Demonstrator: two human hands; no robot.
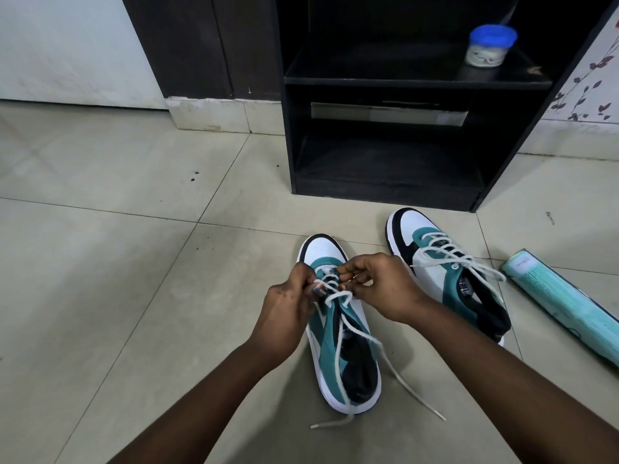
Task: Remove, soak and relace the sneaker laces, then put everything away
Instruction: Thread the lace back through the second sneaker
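Pinching white lace [330,289] w/ both hands' fingers [348,271], sneaker [338,346] on tiled floor [134,262] nr black shelf unit [385,192].

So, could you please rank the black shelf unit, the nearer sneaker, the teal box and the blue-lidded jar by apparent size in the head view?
1. Black shelf unit, clearly largest.
2. Nearer sneaker.
3. Teal box, partly cut off at the frame edge, so its rank against the sneaker is unsure.
4. Blue-lidded jar, smallest, though farthest away.
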